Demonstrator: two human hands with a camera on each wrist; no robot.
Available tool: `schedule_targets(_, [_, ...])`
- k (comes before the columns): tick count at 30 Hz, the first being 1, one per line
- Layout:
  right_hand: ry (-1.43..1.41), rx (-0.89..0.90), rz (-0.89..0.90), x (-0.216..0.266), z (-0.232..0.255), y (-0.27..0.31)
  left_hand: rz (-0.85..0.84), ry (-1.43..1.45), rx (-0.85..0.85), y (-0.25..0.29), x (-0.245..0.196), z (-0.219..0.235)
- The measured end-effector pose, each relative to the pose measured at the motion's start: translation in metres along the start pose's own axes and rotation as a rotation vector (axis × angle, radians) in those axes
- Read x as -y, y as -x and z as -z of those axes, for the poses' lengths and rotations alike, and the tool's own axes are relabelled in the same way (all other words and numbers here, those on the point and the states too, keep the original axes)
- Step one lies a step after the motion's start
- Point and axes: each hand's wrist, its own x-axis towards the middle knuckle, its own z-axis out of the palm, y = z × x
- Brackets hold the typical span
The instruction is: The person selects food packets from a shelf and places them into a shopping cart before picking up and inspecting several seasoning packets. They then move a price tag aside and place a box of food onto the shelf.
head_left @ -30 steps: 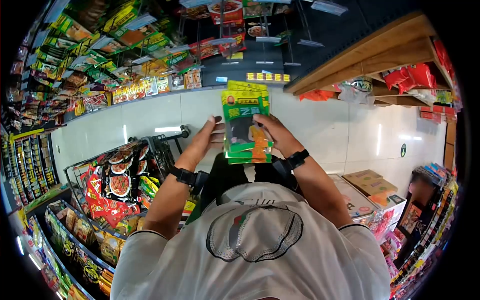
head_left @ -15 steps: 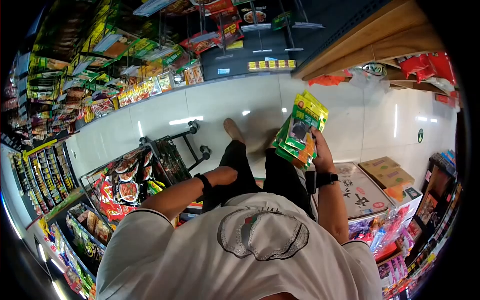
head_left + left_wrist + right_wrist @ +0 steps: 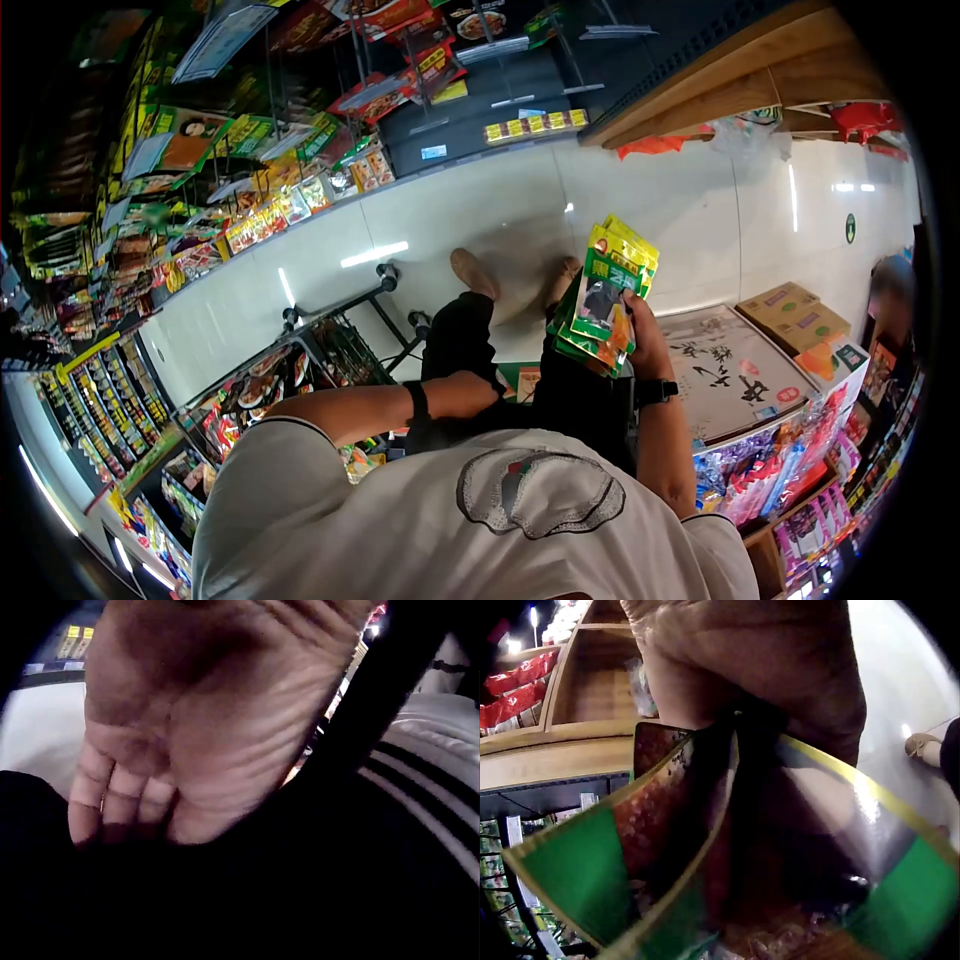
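Observation:
My right hand grips several green-and-yellow food packets, its thumb over the front one, which has a dark patch and large characters. In the right wrist view, the packets' green corners fan apart below the palm, and the fingers are mostly hidden behind them. My left hand rests against the black trousers at the left thigh. Its palm fills much of the left wrist view, fingers extended down to the black cloth, with the fingertips hidden there.
On the left stands a wire shopping cart holding packaged food. Hanging packets line the rack ahead, beside a wooden shelf. A white chest with a lettered top and cardboard boxes stand at the right, near another person.
The packets have gone from in front of me to the right in my right hand. My left hand has left their side and come down to the thigh. The view has shifted.

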Motion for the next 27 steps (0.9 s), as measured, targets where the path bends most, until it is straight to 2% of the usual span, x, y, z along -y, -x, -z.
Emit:
schedule_targets(1, [-0.012,-0.028,-0.014,-0.004,0.003,0.003,0.036,-0.02,-0.005,-0.007,0.0,0.004])
schedule_targets(3, [-0.27,-0.057,-0.137,-0.014,0.014,-0.001,-0.004,0.035,-0.037,-0.021,0.005,0.01])
schedule_targets(5, [-0.305,-0.061,-0.129,-0.018,0.015,0.0,-0.007,0.069,-0.063,-0.038,0.005,0.017])
schedule_targets(8, [-0.342,-0.095,-0.119,-0.025,0.018,-0.001,-0.106,0.298,-0.245,-0.075,-0.002,0.014])
schedule_targets(11, [-0.341,-0.137,-0.108,-0.029,0.021,-0.003,-0.318,0.309,-0.328,-0.12,-0.012,0.0])
schedule_targets(14, [-0.338,-0.166,-0.087,-0.031,0.021,0.0,-0.315,0.066,-0.192,-0.136,-0.035,0.002])
schedule_targets(15, [-0.348,-0.185,-0.082,-0.033,0.021,0.0,-0.329,0.058,-0.217,-0.139,-0.036,0.004])
schedule_targets(18, [-0.33,-0.203,-0.086,-0.038,0.027,-0.001,-0.321,-0.009,-0.072,-0.147,-0.037,0.015])
schedule_targets(21, [-0.285,-0.214,-0.089,-0.034,0.025,0.003,-0.271,0.077,-0.036,-0.151,-0.033,0.014])
schedule_targets(24, [-0.261,-0.207,-0.091,-0.038,0.029,0.006,-0.362,0.466,-0.079,-0.162,-0.018,-0.008])
schedule_targets(26, [-0.264,-0.232,-0.085,-0.031,0.022,0.006,-0.542,0.493,0.172,-0.157,-0.039,-0.01])
schedule_targets(27, [-0.276,-0.266,-0.077,-0.025,0.011,0.007,-0.533,0.511,0.216,-0.143,-0.052,-0.012])
